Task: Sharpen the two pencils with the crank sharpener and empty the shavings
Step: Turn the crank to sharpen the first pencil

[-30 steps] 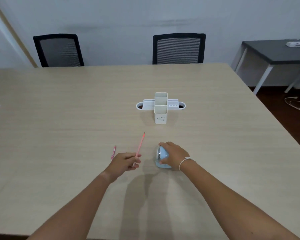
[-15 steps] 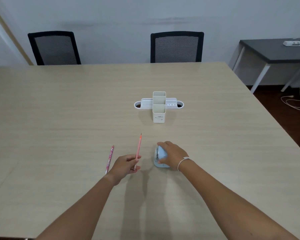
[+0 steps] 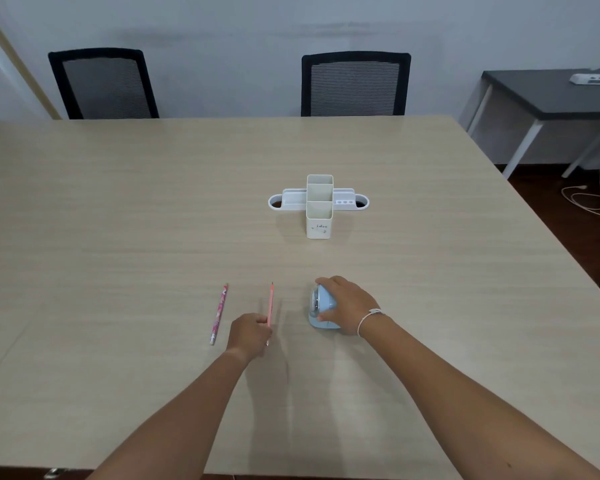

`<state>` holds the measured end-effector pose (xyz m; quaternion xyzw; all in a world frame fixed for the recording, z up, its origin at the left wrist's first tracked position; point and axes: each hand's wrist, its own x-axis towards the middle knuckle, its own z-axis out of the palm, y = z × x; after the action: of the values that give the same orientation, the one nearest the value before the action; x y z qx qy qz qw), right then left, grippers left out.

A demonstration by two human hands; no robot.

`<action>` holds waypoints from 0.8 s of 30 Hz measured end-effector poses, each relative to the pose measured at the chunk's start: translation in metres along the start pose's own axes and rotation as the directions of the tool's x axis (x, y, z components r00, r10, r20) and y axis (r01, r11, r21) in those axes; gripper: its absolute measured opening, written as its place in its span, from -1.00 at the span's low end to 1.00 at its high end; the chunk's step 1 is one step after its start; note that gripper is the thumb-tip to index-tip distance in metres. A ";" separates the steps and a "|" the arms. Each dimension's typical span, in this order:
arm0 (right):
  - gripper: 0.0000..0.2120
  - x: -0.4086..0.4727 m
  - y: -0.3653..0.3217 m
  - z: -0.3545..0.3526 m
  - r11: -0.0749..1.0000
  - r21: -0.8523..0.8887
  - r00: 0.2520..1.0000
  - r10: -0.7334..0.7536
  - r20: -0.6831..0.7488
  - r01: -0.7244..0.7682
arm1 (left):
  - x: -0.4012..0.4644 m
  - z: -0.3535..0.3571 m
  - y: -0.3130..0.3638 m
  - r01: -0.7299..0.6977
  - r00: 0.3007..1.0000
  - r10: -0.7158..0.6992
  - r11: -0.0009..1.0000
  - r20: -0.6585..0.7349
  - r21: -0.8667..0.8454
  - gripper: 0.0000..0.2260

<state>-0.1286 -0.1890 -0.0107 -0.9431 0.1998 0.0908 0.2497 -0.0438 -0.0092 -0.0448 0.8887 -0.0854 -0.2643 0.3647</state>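
While the rounded, pale-blue plastic sharpener [image 3: 321, 308] is gripped on the wood-grain table [image 3: 118, 237] by the curled right hand [image 3: 349, 304], a slim orange pencil [image 3: 270, 303] is pinched, tip pointing away, by the left hand [image 3: 248, 332], beside whose outer edge a patterned pink pencil [image 3: 219, 313] is lying flat.

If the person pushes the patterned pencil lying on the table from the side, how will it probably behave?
The patterned pencil is thin, straight and lies flat on the smooth table, so it would probably roll or slide easily. It looks stiff and light. Nothing touches it; the left hand holds the other pencil.
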 end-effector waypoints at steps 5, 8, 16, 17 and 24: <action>-0.35 0.000 0.000 0.001 1.000 0.005 1.000 0.006 -0.001 -0.006 | 0.005 -0.002 -0.012 0.011 0.996 0.001 0.992 -0.091 0.124 -0.87; -0.35 0.001 0.000 0.000 1.000 0.003 1.000 0.009 0.002 -0.009 | 0.009 -0.004 -0.015 0.011 0.993 0.010 0.983 -0.115 0.181 -0.83; -0.36 0.000 0.001 0.000 1.000 0.015 1.000 -0.004 -0.003 0.004 | 0.016 -0.003 -0.015 0.008 0.989 0.026 0.973 -0.143 0.229 -0.81; -0.36 0.000 0.001 0.000 1.000 0.016 1.000 -0.007 -0.006 0.007 | 0.017 -0.002 -0.016 0.006 0.990 0.026 0.974 -0.142 0.226 -0.81; -0.36 -0.001 0.001 0.001 1.000 0.022 1.000 -0.009 -0.017 0.010 | 0.019 -0.004 -0.021 -0.015 0.993 0.036 0.984 -0.115 0.176 -0.80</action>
<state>-0.1302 -0.1893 -0.0120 -0.9420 0.1984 0.0796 0.2587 -0.0263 0.0017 -0.0652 0.9302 -0.0980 -0.1982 0.2931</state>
